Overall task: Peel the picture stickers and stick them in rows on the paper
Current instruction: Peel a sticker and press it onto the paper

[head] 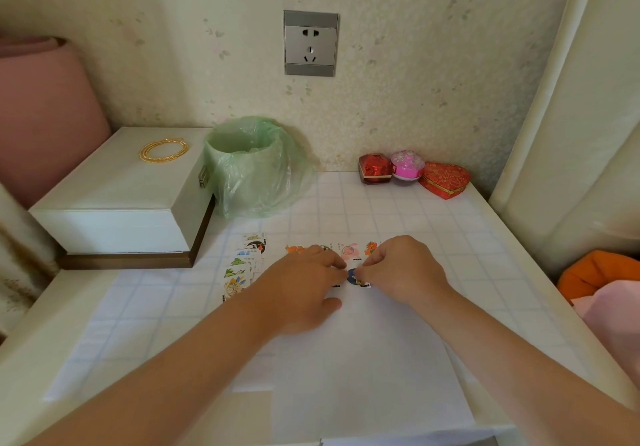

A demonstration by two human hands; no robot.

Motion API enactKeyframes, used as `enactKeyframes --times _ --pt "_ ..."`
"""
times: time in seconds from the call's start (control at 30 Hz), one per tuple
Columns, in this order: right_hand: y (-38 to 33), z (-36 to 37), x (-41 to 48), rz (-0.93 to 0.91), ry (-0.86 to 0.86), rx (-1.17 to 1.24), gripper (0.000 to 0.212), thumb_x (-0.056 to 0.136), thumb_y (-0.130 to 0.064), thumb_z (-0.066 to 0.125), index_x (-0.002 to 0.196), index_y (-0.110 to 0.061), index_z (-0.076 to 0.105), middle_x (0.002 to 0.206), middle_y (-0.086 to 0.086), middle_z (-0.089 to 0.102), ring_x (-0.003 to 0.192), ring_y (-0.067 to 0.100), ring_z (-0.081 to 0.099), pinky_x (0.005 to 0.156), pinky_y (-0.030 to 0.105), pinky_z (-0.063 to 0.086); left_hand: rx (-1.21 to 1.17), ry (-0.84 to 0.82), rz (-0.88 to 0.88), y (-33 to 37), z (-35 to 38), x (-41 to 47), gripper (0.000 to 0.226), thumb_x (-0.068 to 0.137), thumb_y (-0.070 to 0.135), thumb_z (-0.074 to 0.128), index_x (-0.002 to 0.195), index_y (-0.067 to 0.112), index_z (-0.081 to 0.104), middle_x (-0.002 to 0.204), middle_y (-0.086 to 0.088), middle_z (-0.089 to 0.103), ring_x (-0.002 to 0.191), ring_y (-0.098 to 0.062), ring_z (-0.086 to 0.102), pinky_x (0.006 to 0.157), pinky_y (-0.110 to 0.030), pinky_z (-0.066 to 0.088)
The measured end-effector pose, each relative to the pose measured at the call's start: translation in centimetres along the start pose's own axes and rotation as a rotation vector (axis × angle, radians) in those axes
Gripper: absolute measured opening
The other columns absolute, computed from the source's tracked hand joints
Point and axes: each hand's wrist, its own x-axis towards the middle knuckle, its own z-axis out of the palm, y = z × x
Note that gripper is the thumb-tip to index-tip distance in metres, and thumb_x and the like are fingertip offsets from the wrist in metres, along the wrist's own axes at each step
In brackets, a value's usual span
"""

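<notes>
Together at the dark round sticker (352,276) on the white paper (363,359), just below a row of stuck stickers (348,252); right hand (401,269) pinching its edge, left hand (304,281) touching it with straight fingers. Loose sticker pile (242,265) just left of the left hand.

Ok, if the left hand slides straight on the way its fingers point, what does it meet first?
Likely the dark round sticker just beyond the left hand, then the right hand pinching it. Gap looks tiny; depth unclear.
</notes>
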Motion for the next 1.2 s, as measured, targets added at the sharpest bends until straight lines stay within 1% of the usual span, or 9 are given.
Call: enactKeyframes --times 0.1,0.2,0.27,0.43,0.53,0.83,1.03,1.1,1.2 --pt "0.0 -0.3 -0.4 -0.042 0.049 -0.142 0.021 0.073 -0.052 0.080 0.077 -0.033 0.072 0.083 -0.014 0.069 0.080 0.010 0.064 0.061 0.025 0.046 0.059 -0.001 0.003 0.2 0.2 -0.1 0.046 0.095 0.032 0.050 0.140 0.022 0.051 0.146 0.004 0.044 0.133 -0.018 0.039 0.106 -0.038 0.039" --pt "0.3 -0.3 -0.8 -0.139 0.150 -0.288 0.048 0.074 -0.065 0.074 0.110 -0.034 0.069 0.108 -0.014 0.068 0.101 0.011 0.063 0.069 0.026 0.044 0.104 0.016 -0.010 0.8 0.4 -0.4 0.049 0.097 0.031 0.047 0.145 0.020 0.045 0.150 0.004 0.040 0.135 -0.019 0.036 0.109 -0.038 0.036" --pt "0.7 -0.2 -1.0 -0.216 0.190 -0.301 0.049 0.078 -0.064 0.070 0.118 -0.036 0.067 0.113 -0.013 0.066 0.104 0.010 0.062 0.074 0.026 0.046 0.118 0.039 -0.018 1.1 0.7 -0.7 0.051 0.097 0.033 0.043 0.146 0.020 0.041 0.150 0.004 0.040 0.135 -0.018 0.035 0.108 -0.037 0.036" --pt "2.9 0.5 -1.4 -0.577 0.284 -0.449 0.017 0.095 -0.037 0.057 0.103 -0.034 0.072 0.102 -0.009 0.063 0.088 0.017 0.065 0.064 0.029 0.047 0.174 0.040 -0.036 1.9 1.3 -1.6 0.056 0.086 0.040 0.033 0.138 0.028 0.051 0.132 -0.003 0.058 0.117 -0.024 0.055 0.086 -0.040 0.053" --pt "4.1 1.2 -1.5 -0.683 0.336 -0.531 0.013 0.087 -0.027 0.068 0.096 -0.033 0.076 0.093 -0.008 0.064 0.075 0.018 0.061 0.052 0.029 0.043 0.197 0.062 -0.048 1.9 1.7 -1.5 0.055 0.085 0.036 0.037 0.137 0.033 0.054 0.125 -0.005 0.062 0.111 -0.024 0.059 0.079 -0.040 0.054" --pt "4.1 2.4 -2.1 -0.690 0.423 -0.613 0.013 0.073 -0.017 0.075 0.084 -0.024 0.072 0.085 -0.006 0.063 0.066 0.018 0.055 0.049 0.028 0.028 0.267 0.071 -0.058 2.5 2.4 -1.9 0.050 0.092 0.037 0.034 0.138 0.031 0.052 0.131 -0.009 0.060 0.117 -0.028 0.057 0.084 -0.040 0.054" --pt "3.9 2.5 -2.1 -0.676 0.439 -0.612 0.012 0.066 -0.018 0.077 0.075 -0.022 0.072 0.083 -0.004 0.064 0.064 0.019 0.057 0.050 0.028 0.028 0.270 0.065 -0.085 2.5 2.7 -2.3 0.056 0.092 0.042 0.035 0.132 0.014 0.061 0.134 -0.006 0.062 0.121 -0.025 0.059 0.094 -0.037 0.053" --pt "3.8 2.6 -2.1 -0.685 0.460 -0.627 0.014 0.062 -0.016 0.079 0.072 -0.021 0.070 0.078 -0.002 0.063 0.062 0.020 0.056 0.050 0.029 0.030 0.271 0.062 -0.094 2.6 2.8 -2.4 0.063 0.095 0.047 0.026 0.141 0.013 0.053 0.145 -0.007 0.053 0.131 -0.025 0.051 0.103 -0.038 0.046" --pt "4.1 2.9 -2.2 -0.727 0.497 -0.626 0.009 0.067 -0.015 0.075 0.074 -0.017 0.069 0.079 0.001 0.063 0.064 0.022 0.056 0.053 0.033 0.038 0.223 -0.033 -0.097 3.1 2.5 -2.3 0.083 0.088 0.057 -0.002 0.157 0.015 0.018 0.164 -0.005 0.015 0.150 -0.025 0.016 0.120 -0.039 0.016"
